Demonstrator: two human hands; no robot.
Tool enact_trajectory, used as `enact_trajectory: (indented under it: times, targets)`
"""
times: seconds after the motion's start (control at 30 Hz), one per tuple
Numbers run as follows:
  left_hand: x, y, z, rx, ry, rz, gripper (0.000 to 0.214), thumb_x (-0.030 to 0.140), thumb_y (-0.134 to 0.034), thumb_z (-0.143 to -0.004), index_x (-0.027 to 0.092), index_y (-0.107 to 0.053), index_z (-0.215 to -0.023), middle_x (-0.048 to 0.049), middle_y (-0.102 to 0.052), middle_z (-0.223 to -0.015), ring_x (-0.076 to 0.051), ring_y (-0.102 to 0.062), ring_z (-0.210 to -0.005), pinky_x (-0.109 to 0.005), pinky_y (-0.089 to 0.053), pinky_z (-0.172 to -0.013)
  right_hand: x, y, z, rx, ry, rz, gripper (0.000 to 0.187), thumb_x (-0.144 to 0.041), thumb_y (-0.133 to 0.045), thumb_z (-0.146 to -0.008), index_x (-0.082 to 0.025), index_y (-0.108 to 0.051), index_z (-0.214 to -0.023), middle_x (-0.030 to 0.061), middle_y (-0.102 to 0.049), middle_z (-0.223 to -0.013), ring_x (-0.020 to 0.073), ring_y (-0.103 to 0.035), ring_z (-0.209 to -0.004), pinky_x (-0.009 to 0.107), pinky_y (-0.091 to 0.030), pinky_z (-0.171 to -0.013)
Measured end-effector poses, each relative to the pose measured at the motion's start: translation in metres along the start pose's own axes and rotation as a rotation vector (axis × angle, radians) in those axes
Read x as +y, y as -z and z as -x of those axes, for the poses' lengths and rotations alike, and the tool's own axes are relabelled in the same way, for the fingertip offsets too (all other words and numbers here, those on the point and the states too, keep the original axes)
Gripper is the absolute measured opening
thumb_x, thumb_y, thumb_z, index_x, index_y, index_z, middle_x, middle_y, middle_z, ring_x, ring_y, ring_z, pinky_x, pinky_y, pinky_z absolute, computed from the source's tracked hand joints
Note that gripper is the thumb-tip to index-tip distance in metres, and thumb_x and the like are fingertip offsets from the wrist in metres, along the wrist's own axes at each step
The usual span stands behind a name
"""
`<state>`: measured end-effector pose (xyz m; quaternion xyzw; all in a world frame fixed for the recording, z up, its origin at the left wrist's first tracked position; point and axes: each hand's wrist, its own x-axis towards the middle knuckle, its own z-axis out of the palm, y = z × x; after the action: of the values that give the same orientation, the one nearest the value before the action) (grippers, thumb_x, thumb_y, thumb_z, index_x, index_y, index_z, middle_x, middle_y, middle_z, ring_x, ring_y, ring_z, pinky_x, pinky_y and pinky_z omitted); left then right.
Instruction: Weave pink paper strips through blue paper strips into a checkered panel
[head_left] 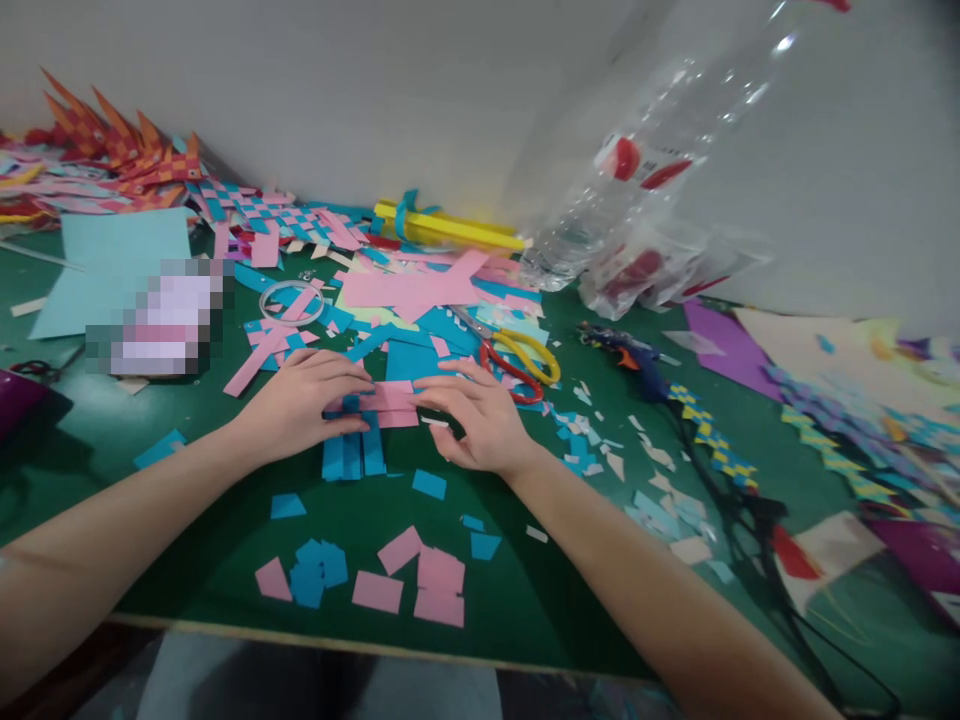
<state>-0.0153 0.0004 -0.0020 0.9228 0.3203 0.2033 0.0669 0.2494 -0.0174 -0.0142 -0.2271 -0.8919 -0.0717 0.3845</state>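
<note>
My left hand (304, 400) lies flat, fingers stretched out, pressing on a small weave of pink and blue paper strips (367, 425) on the green table (525, 590). From the right, my right hand (480, 415) touches the pink strips (394, 400) of the same weave with its fingers extended. Blue strip ends (352, 458) stick out below the hands.
Cut pink and blue paper squares (409, 585) lie near the front edge. Yellow-and-red scissors (517, 355), a tape ring (291, 300), a glue gun (630, 352), woven paper mats (262, 215), a clear plastic bottle (645, 170) and coloured sheets (112, 265) crowd the back and right.
</note>
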Motion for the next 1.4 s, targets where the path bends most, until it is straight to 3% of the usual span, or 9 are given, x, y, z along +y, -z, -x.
enact_trajectory:
  times: [0.37,0.77,0.97,1.07,1.2,1.4]
  targets:
    - [0.000,-0.001,0.001,-0.047,0.037,-0.012,0.035,0.047,-0.061,-0.090,0.023,-0.065,-0.116,-0.0055,-0.071,-0.117,-0.025,-0.064,-0.111,-0.043,-0.035,-0.102,0.001,-0.007,0.001,-0.076,0.018,-0.005,0.022,-0.020,-0.054,-0.084,-0.017,-0.062,-0.105,0.0111,-0.076,-0.101,0.0230,-0.073,-0.096,0.051,-0.054,-0.096]
    - [0.010,-0.003,-0.005,-0.015,0.076,-0.059,0.030,0.043,-0.057,-0.093,0.021,-0.065,-0.111,-0.0065,-0.073,-0.107,-0.025,-0.066,-0.103,-0.043,-0.035,-0.097,-0.001,-0.011,-0.003,-0.099,0.028,-0.021,0.025,-0.021,-0.053,-0.085,-0.015,-0.060,-0.108,0.0128,-0.075,-0.105,0.0228,-0.072,-0.101,0.046,-0.055,-0.098]
    - [0.012,-0.005,-0.008,0.010,0.068,-0.083,0.019,0.035,-0.059,-0.092,0.020,-0.067,-0.099,-0.0051,-0.073,-0.105,-0.025,-0.066,-0.101,-0.044,-0.034,-0.095,-0.003,-0.008,-0.004,-0.106,0.019,-0.016,0.031,-0.021,-0.051,-0.087,-0.019,-0.056,-0.117,0.0118,-0.073,-0.113,0.0241,-0.069,-0.107,0.055,-0.044,-0.107]
    - [0.012,-0.006,-0.008,0.029,0.071,-0.076,0.017,0.033,-0.057,-0.094,0.019,-0.068,-0.093,-0.0048,-0.074,-0.103,-0.025,-0.066,-0.099,-0.044,-0.035,-0.096,-0.004,-0.006,-0.006,0.007,-0.050,-0.017,0.031,-0.020,-0.049,-0.087,-0.021,-0.055,-0.117,0.0079,-0.074,-0.106,0.0232,-0.070,-0.101,0.055,-0.041,-0.109]
    - [0.013,-0.005,-0.009,0.022,0.081,-0.067,0.022,0.037,-0.056,-0.095,0.019,-0.068,-0.090,-0.0053,-0.074,-0.102,-0.024,-0.066,-0.098,-0.044,-0.036,-0.096,-0.001,-0.005,-0.007,0.146,-0.168,-0.047,0.024,-0.020,-0.051,-0.087,-0.023,-0.057,-0.111,0.0028,-0.075,-0.089,0.0209,-0.069,-0.087,0.049,-0.047,-0.101]
    - [0.012,-0.004,-0.008,-0.014,0.084,-0.071,0.017,0.034,-0.060,-0.092,0.021,-0.068,-0.098,-0.0049,-0.073,-0.106,-0.025,-0.065,-0.103,-0.046,-0.035,-0.098,0.003,-0.004,-0.002,0.030,-0.086,-0.026,0.013,-0.018,-0.053,-0.087,-0.023,-0.063,-0.094,0.0020,-0.074,-0.087,0.0177,-0.071,-0.082,0.049,-0.044,-0.106]
